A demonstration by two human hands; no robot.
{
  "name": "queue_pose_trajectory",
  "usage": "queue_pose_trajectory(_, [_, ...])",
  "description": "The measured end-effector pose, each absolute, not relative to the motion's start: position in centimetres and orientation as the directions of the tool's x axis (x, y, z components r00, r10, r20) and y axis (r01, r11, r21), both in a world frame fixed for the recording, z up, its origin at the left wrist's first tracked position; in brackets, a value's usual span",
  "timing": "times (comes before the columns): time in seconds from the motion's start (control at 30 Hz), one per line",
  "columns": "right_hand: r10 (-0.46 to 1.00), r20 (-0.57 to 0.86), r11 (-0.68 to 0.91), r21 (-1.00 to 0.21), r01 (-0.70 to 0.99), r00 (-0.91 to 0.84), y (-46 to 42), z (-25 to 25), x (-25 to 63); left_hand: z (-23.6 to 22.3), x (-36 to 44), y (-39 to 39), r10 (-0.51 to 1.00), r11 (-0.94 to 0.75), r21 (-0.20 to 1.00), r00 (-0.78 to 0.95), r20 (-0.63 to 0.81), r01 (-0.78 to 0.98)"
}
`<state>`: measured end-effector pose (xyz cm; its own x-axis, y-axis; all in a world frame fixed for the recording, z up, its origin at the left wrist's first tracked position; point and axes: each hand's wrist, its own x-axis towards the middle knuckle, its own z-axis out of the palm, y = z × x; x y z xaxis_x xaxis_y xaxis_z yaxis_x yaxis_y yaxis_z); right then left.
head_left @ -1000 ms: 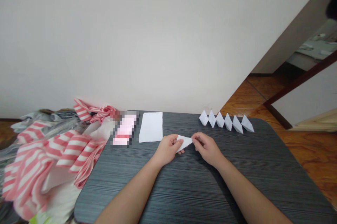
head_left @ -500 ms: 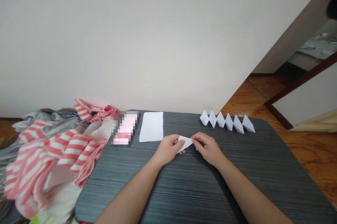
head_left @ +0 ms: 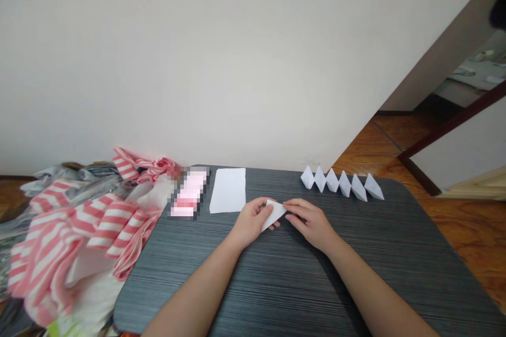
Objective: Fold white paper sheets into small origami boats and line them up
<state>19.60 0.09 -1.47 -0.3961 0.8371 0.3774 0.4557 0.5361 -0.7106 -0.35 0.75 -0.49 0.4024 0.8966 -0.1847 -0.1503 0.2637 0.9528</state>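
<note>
Both my hands meet over the middle of a dark grey striped table (head_left: 276, 284). My left hand (head_left: 250, 222) pinches the left side of a small folded white paper triangle (head_left: 273, 212). My right hand (head_left: 310, 221) has its fingers closed on the paper's right tip. The paper is held just above the tabletop. A flat stack of white paper sheets (head_left: 228, 190) lies just beyond my left hand. A row of several folded white paper boats (head_left: 342, 183) stands along the far right edge of the table.
A heap of pink-and-white striped plastic bags (head_left: 75, 237) spills over the table's left side. A blurred pink object (head_left: 188, 194) lies beside the sheets. A white wall runs behind the table. A wooden floor (head_left: 466, 231) and a doorway are to the right.
My hands have turned the folded paper a little, so its tip now tilts upward, and my right fingers have slid closer along it. The view has shifted slightly.
</note>
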Motion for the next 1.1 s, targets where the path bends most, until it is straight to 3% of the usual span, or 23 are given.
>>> queue_pose_trajectory(0.2, [0.833,0.36,0.541,-0.688,0.484,-0.42,0.1,-1.2,19.4,-0.7,-0.7,0.7,0.884,0.303,0.921,0.432,-0.177,-0.243])
queue_pose_trajectory(0.47, [0.929,0.264,0.366,-0.763,0.532,-0.259,-0.1,-1.5,19.1,-0.6,-0.2,0.3,0.889,0.141,0.987,0.449,-0.094,-0.073])
queue_pose_trajectory(0.63, [0.965,0.139,0.213,-0.911,0.354,-0.223,-0.3,-2.0,18.8,-0.7,0.0,0.2,0.915,0.124,0.992,0.39,-0.105,-0.025])
queue_pose_trajectory(0.77, [0.952,0.064,0.158,-0.941,0.3,-0.3,-0.3,-2.1,18.6,-0.2,0.1,-0.1,0.91,-0.011,0.985,0.411,-0.063,0.174])
queue_pose_trajectory(0.9, [0.945,0.073,0.174,-0.938,0.299,-0.32,-0.3,-1.8,18.8,0.7,0.0,-0.3,0.909,-0.115,0.951,0.416,-0.017,0.288])
queue_pose_trajectory(1.1, [0.975,0.132,0.181,-0.937,0.298,-0.176,-0.2,-0.9,19.6,1.0,-0.3,-0.4,0.899,-0.156,0.929,0.439,-0.008,0.336])
